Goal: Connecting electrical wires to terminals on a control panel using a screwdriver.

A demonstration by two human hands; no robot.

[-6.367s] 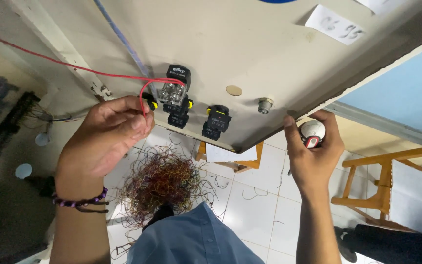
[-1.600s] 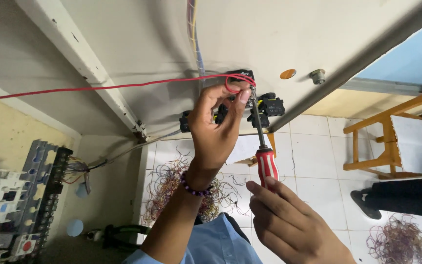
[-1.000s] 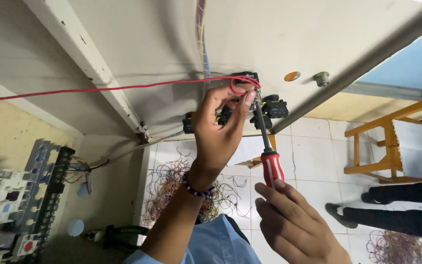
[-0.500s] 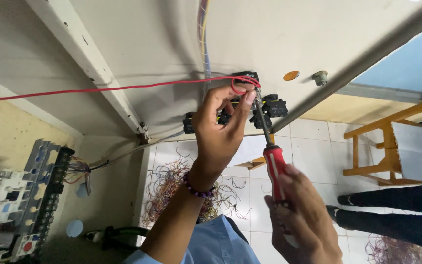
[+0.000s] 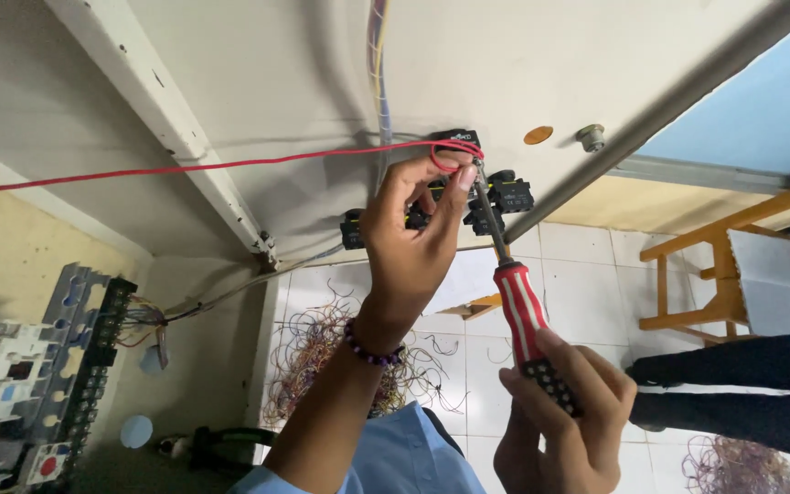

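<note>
My left hand reaches up to the black contact blocks mounted on the inside of a cream cabinet door. Its fingertips pinch the end of a red wire against the top block. My right hand grips the red and black handle of a screwdriver. The screwdriver's metal shaft slants up, with its tip at the same block, right by my left fingertips.
A terminal strip and grey contactors sit at the lower left inside the cabinet. Tangled wire offcuts lie on the white tiled floor. A wooden stool stands at right, beside another person's dark-trousered legs.
A screwdriver has replaced the small round part that my right hand held several seconds ago. Over the last second that hand has slid down its handle. The other person's legs have moved in from the right.
</note>
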